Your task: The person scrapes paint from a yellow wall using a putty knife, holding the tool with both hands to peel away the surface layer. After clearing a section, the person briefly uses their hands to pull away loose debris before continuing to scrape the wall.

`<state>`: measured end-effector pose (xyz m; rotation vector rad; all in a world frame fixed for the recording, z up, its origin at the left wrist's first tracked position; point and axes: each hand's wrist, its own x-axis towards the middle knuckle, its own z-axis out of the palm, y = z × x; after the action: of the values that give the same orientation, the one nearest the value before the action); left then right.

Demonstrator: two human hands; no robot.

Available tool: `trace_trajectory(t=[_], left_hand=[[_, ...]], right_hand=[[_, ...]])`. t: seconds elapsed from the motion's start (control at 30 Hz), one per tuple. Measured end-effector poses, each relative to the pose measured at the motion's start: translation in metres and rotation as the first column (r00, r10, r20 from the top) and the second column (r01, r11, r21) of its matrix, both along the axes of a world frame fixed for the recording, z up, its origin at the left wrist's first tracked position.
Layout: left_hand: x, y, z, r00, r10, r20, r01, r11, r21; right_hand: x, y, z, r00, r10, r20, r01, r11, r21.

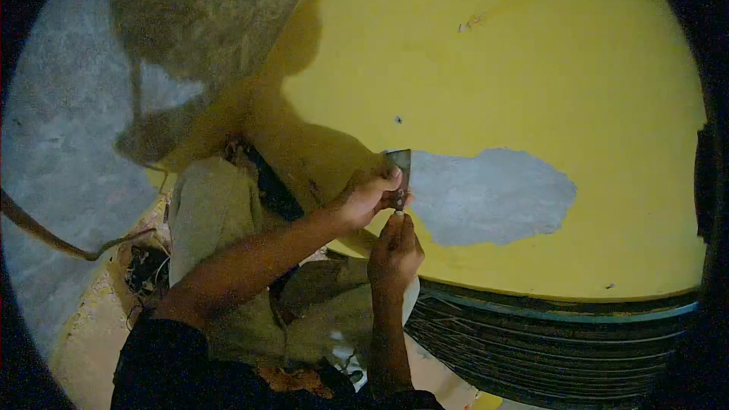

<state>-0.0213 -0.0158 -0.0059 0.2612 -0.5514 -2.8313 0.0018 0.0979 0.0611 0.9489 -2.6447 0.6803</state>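
Note:
My left hand is closed round a scraper with a flat metal blade and a dark handle, held upright at the left end of a grey patch. The patch has an uneven edge and lies in a yellow surface. Just below, my right hand has its fingers pinched at the bottom end of the handle, where a small pale bit shows. Whether that bit is part of the scraper is too small to tell.
Dark stacked layers run under the yellow surface's near edge. A brown cable or strap curves at the left over the grey floor. Dark tangled items lie beside my legs. Small marks dot the yellow surface.

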Motion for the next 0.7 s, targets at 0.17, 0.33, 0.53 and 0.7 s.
trace_trajectory(t=[0.17,0.33,0.53,0.7], left_hand=[[0.011,-0.009,0.019,0.998,-0.044,0.054,0.045,0.999,-0.03],[-0.003,-0.015,0.006,0.997,0.064,0.045,-0.062,0.997,-0.05],[0.022,-0.058,0.014,0.992,0.12,0.039,-0.12,0.993,0.012],[0.039,-0.043,0.029,0.983,0.099,0.152,-0.014,0.879,-0.477]], right_hand=[[0.004,-0.005,0.006,0.983,0.133,-0.128,-0.144,0.986,-0.078],[-0.001,-0.018,0.011,0.993,0.121,0.005,-0.121,0.99,-0.069],[0.003,-0.053,0.018,0.952,0.303,0.03,-0.299,0.949,-0.1],[0.014,-0.024,0.011,0.979,0.181,0.097,-0.157,0.965,-0.211]])
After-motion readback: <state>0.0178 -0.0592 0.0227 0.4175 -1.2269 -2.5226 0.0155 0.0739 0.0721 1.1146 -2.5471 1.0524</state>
